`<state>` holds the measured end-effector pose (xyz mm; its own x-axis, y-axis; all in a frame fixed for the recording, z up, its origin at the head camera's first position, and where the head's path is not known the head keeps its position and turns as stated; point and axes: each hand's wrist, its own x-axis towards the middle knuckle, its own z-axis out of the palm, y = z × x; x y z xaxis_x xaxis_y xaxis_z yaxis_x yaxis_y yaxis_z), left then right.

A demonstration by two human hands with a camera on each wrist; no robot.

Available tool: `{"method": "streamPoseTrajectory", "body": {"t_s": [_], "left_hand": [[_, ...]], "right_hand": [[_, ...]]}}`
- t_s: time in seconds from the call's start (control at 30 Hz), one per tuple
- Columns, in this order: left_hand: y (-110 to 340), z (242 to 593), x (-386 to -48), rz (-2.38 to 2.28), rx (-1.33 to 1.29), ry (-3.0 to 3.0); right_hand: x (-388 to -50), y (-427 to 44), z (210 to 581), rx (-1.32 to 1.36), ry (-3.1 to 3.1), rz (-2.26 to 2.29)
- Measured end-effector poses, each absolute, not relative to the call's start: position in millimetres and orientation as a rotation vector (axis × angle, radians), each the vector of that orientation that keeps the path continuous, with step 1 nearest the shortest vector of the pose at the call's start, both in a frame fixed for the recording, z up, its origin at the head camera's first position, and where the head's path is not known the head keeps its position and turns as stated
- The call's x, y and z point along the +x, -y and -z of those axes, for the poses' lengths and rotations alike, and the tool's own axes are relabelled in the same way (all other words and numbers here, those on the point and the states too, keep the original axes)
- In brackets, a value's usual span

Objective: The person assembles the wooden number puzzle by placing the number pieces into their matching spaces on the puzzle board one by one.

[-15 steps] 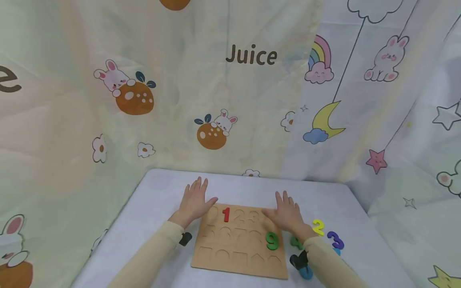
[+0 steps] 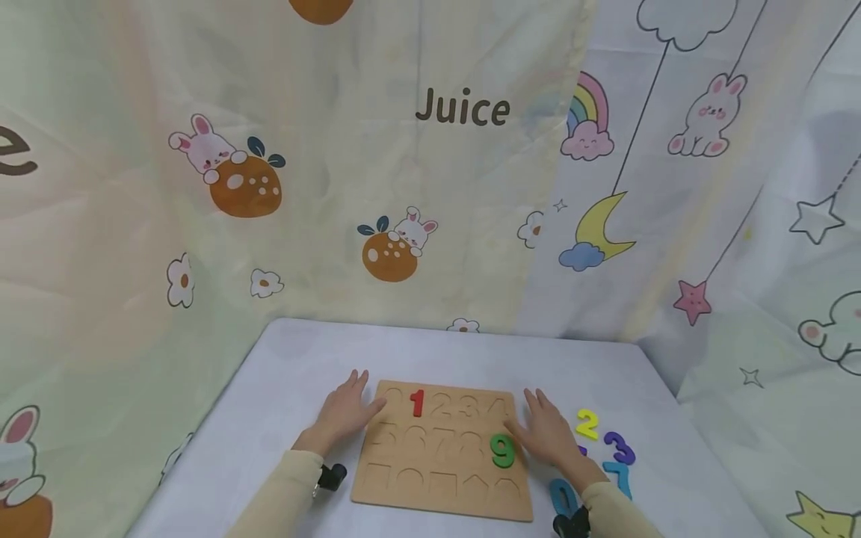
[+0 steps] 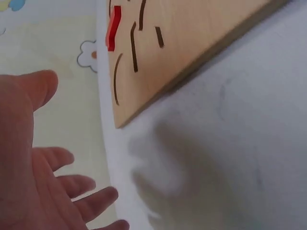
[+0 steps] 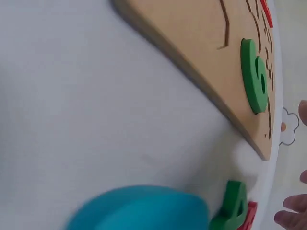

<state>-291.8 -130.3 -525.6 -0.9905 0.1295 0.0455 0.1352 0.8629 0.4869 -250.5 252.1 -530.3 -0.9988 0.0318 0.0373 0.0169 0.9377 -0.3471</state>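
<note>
Loosely spread, the fingers of the left hand [image 2: 344, 413] are released and hold nothing. In the left wrist view this hand's shadow falls on the white desk [image 2: 437, 355] and a gap shows between thumb and wood, so it seems raised rather than bracing anything. The wooden board [image 2: 429, 463] lies flat between the two hands, recesses facing up, presumably so that either side can reach every row. In its top row the red 1 [image 2: 417, 403] sits in a slot, which should stop it sliding. Farther right, the green 9 [image 2: 502, 451] occupies the end of the middle row, standing proud, probably because it is thicker than its recess is deep.

The right hand [image 2: 546, 432] is also spread and grasps nothing; its thumb points at the board's right edge, though contact cannot be told. A green 4 [image 4: 233, 206] and a red piece [image 4: 249, 215] show only in the right wrist view. The blue 0 [image 2: 563, 497] lies just beside the right wrist. Beyond it, the yellow 2 [image 2: 587, 424], blue 7 [image 2: 619, 474] and purple 3 [image 2: 619, 448] lie loose off the board, likely to leave the recesses uncovered and the pieces handy.
</note>
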Motion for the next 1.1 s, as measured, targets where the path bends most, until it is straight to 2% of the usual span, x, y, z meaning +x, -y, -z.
{"method": "streamPoseTrajectory", "body": {"t_s": [0.27, 0.5, 0.73, 1.1], "left_hand": [[145, 546, -282, 1.015, -0.274, 3.013], [146, 557, -275, 1.056, -0.261, 2.990], [147, 571, -268, 1.103, -0.371, 2.969], [153, 575, -262, 1.293, -0.287, 2.856]], "right_hand": [[-231, -267, 538, -0.110, 2.940, -0.754], [-222, -277, 547, -0.169, 2.957, -0.818], [-207, -284, 549, -0.229, 2.977, -0.844], [-197, -289, 553, -0.189, 2.989, -0.873]]}}
